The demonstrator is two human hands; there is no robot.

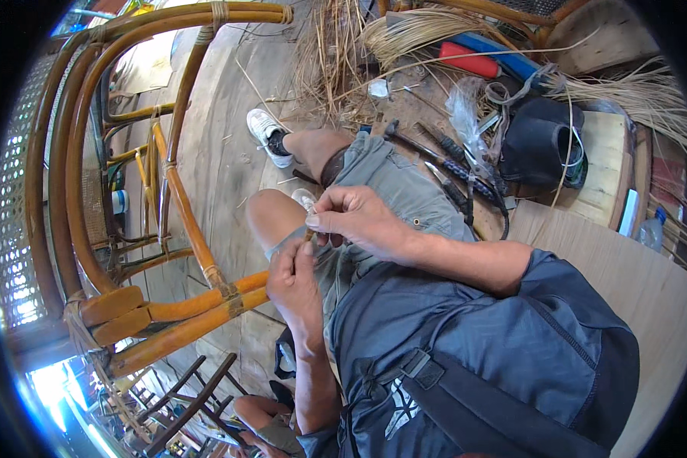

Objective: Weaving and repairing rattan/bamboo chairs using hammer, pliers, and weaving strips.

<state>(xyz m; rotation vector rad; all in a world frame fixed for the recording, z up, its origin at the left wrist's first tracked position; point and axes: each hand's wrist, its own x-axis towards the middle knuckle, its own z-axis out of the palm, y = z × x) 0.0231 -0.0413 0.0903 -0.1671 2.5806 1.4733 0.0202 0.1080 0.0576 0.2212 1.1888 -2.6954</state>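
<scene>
Pinching a small brown piece (309, 234), perhaps cane though hard to tell, between the fingertips of the right hand (362, 221) and, just below, of the left hand (293, 284). Held above grey-green shorts (389, 183), beside a bare knee (269, 217). Seated near a rattan chair (187, 210) on the wooden floor (229, 99), with pale strips (416, 34) bundled ahead.
</scene>
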